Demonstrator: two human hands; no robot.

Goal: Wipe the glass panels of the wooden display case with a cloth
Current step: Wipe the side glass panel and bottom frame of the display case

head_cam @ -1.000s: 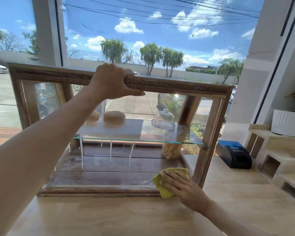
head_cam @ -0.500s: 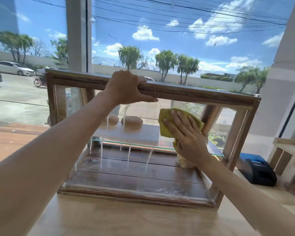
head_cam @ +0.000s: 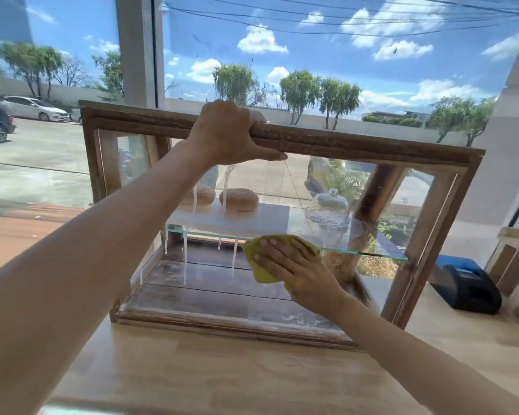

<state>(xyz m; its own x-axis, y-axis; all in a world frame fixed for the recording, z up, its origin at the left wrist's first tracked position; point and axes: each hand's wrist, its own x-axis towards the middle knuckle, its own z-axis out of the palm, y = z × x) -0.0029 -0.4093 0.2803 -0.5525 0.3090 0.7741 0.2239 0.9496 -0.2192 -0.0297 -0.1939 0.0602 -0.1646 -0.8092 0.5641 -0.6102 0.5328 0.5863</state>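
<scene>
Right hand (head_cam: 300,274) presses yellow cloth (head_cam: 258,265) flat against front glass (head_cam: 210,283).

A pale wooden counter (head_cam: 222,378) stands before a wide window (head_cam: 312,55) on a bright day. Outside, blue sky with white clouds (head_cam: 261,41) and overhead wires sits above a row of trees (head_cam: 318,91) and a low wall. Parked cars (head_cam: 35,108) line a sunlit paved lot at left. A grey window post (head_cam: 135,49) divides the glass. At right, a black and blue device (head_cam: 468,284) rests on the counter beside a white wall (head_cam: 510,139).
</scene>
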